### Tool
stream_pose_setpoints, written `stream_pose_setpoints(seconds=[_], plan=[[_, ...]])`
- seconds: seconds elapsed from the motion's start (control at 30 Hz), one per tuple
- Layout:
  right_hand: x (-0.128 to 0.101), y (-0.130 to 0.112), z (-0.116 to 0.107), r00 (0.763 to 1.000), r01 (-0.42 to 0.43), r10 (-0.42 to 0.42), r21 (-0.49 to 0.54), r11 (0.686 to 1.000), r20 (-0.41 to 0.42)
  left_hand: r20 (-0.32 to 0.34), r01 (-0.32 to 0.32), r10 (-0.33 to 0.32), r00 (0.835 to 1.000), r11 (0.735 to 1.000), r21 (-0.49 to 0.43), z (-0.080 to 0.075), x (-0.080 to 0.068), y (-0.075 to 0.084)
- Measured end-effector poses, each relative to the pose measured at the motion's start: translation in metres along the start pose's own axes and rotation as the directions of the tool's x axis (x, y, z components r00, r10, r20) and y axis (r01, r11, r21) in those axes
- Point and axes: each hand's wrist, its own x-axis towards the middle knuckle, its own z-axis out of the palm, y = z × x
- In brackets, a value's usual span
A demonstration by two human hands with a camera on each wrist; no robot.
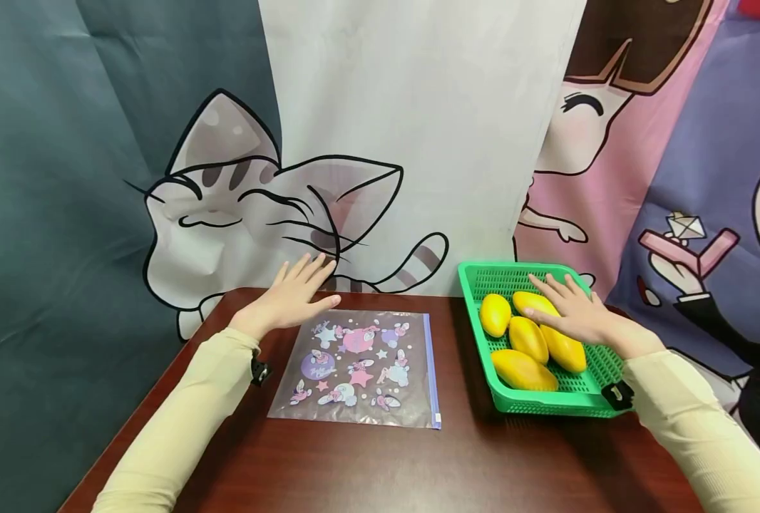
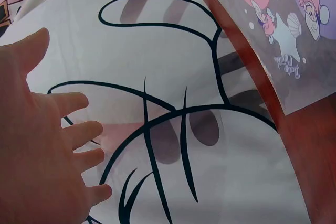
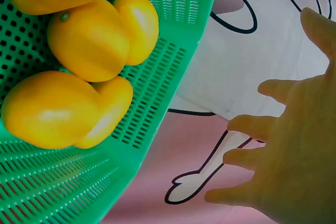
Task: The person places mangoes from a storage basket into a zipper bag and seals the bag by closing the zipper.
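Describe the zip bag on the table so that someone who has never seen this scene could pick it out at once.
Start at the dark wooden table and look left of the green basket of mangoes. The zip bag lies flat by the left hand. Alone there, it is clear plastic printed with pink and purple cartoons, with a blue zip strip.

Cartoon cat backdrop (image 1: 271, 206) behind brown table (image 1: 367, 463).

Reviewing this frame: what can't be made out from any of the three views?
- Head: whether the right hand touches the mangoes; its palm hides the contact.
- Head: basket near right corner, behind the sleeve.
- Left wrist: zip bag cut off by the frame edge.
- Left wrist: left hand, whether it rests on the table.
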Motion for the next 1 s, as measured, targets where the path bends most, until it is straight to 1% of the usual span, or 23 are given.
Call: stream_pose_setpoints(seconds=[0.2, 0.3, 0.43, 0.6, 0.87, 1.0], plan=[[0.0, -0.005, -0.003, 1.0, 0.014, -0.014, -0.008, 1.0, -0.005, -0.009, -0.018, 0.018, 1.0, 1.0, 0.017, 0.001, 0.002, 0.003], [-0.001, -0.006, -0.002, 1.0, 0.022, -0.022, -0.002, 1.0, -0.004, -0.006, -0.034, 0.034, 0.999, 0.999, 0.022, 0.004, 0.002, 0.005], [-0.001, -0.01, 0.0, 0.999, 0.03, -0.03, 0.016, 0.999, -0.012, -0.018, -0.053, 0.053, 0.998, 0.998, 0.016, 0.009, 0.002, 0.008], [0.0, -0.021, 0.0, 0.999, 0.049, -0.048, 0.027, 0.998, -0.023, -0.029, -0.077, 0.077, 0.997, 0.997, -0.003, 0.015, 0.001, 0.009], [0.004, -0.039, 0.005, 0.989, 0.14, -0.139, 0.012, 0.99, -0.059, -0.038, -0.113, 0.113, 0.993, 0.994, -0.003, 0.028, 0.0, 0.014], [0.003, -0.049, 0.011, 0.984, 0.163, -0.162, 0.02, 0.986, -0.072, -0.032, -0.14, 0.139, 0.99, 0.99, -0.007, 0.036, -0.002, 0.02]])
